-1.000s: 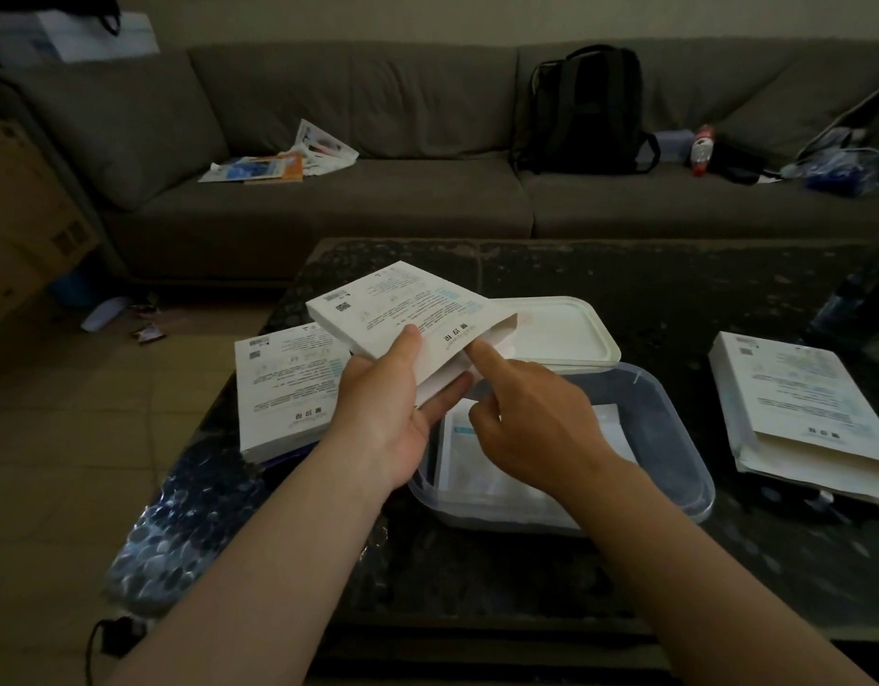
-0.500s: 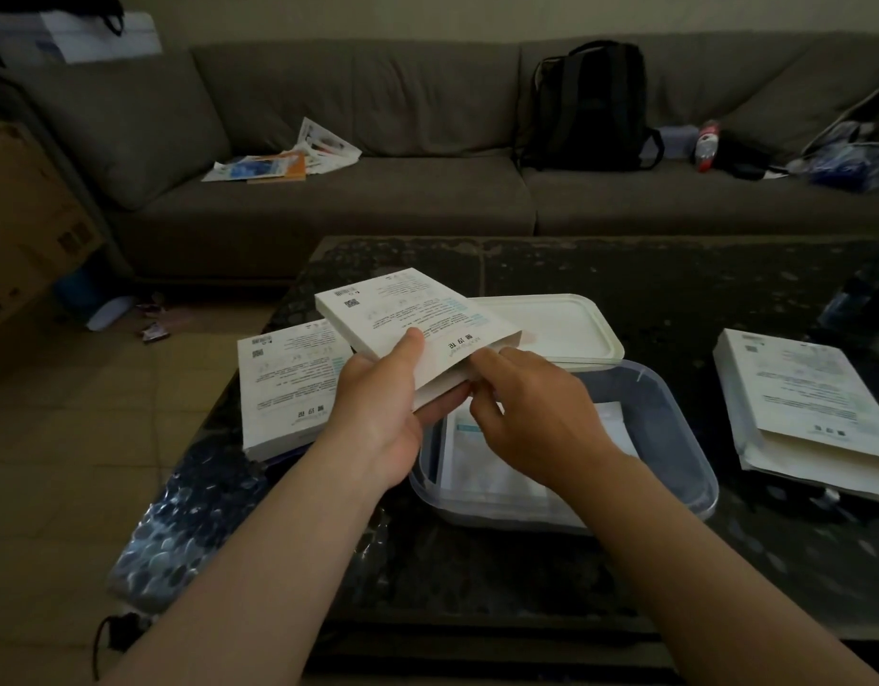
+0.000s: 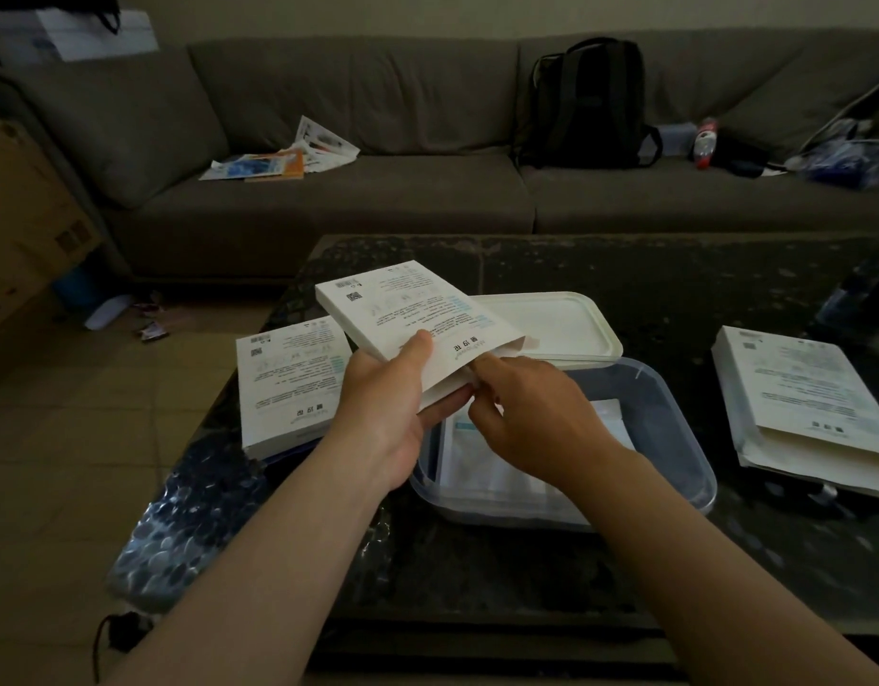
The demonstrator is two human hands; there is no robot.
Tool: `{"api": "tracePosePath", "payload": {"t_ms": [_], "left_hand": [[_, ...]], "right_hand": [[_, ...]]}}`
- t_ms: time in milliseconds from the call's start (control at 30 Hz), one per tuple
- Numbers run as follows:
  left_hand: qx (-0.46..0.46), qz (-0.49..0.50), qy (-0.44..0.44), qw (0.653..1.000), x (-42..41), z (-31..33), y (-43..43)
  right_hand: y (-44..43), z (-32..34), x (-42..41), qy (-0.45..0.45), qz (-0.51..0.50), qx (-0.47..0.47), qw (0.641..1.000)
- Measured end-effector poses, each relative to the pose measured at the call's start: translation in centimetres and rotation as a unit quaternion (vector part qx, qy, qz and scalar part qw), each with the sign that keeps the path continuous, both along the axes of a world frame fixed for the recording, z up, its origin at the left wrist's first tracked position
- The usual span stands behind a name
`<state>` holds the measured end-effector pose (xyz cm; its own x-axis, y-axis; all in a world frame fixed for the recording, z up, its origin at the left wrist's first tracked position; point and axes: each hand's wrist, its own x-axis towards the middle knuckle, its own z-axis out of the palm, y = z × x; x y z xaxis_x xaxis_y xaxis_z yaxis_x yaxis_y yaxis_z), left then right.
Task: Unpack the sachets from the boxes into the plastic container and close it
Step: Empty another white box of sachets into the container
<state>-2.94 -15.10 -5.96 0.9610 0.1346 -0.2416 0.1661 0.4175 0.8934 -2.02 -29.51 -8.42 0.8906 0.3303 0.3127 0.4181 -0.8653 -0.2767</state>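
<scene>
Now the left hand [image 3: 378,403] grips a box [image 3: 403,309] near the container [image 3: 675,413] (lid [image 3: 551,319] lying behind). The right hand [image 3: 531,418] reaches into the box; its grip is hidden.

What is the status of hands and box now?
Left hand grips box. Right hand at its open end, fingertips hidden. Container open, lid behind it.

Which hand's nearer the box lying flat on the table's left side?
Left. The left hand, holding the raised box, is just right of the flat box; the right hand is farther right, over the plastic container.
</scene>
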Motion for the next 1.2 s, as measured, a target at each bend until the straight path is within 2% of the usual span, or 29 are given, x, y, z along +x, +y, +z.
{"api": "tracePosePath", "payload": {"t_ms": [367, 533, 900, 1200], "left_hand": [[0.008, -0.001, 0.021, 1.0, 0.0, 0.1, 0.4], [0.014, -0.005, 0.019, 1.0, 0.0, 0.1, 0.6], [0.018, -0.017, 0.035, 0.999, 0.1, 0.1, 0.8], [-0.031, -0.015, 0.076, 0.997, 0.3, 0.3, 1.3]], "right_hand": [[-0.2, -0.6, -0.2, -0.056, 0.019, -0.005, 0.998], [-0.1, -1.3, -0.2, -0.124, 0.021, -0.018, 0.992], [-0.1, -1.7, 0.1, -0.21, 0.021, -0.031, 0.977], [-0.5, -0.8, -0.2, -0.205, 0.052, -0.014, 0.977]]}}
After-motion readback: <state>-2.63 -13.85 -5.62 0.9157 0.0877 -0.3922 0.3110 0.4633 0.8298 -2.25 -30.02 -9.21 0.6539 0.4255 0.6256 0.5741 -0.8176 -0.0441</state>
